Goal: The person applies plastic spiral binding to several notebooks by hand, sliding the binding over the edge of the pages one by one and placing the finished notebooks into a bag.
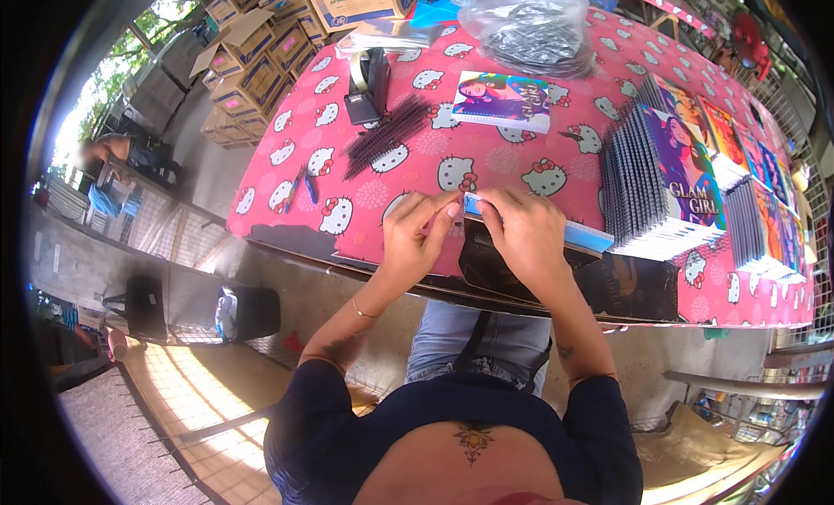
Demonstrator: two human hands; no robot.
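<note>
My left hand (419,229) and my right hand (521,231) meet at the near edge of a table covered in a pink cartoon-cat cloth (417,149). Both pinch a thin notebook (569,235) with a blue spine edge, seen edge-on, that juts out to the right of my right hand. My left fingertips touch its left end. A dark flat cover lies under my hands.
Stacks of spiral notebooks with colourful covers (673,179) stand at the right. A single notebook (504,101) lies mid-table. Black spiral coils (382,136), a tape dispenser (367,83), pens (300,188), a clear bag of coils (530,36) and cardboard boxes (261,62) lie beyond.
</note>
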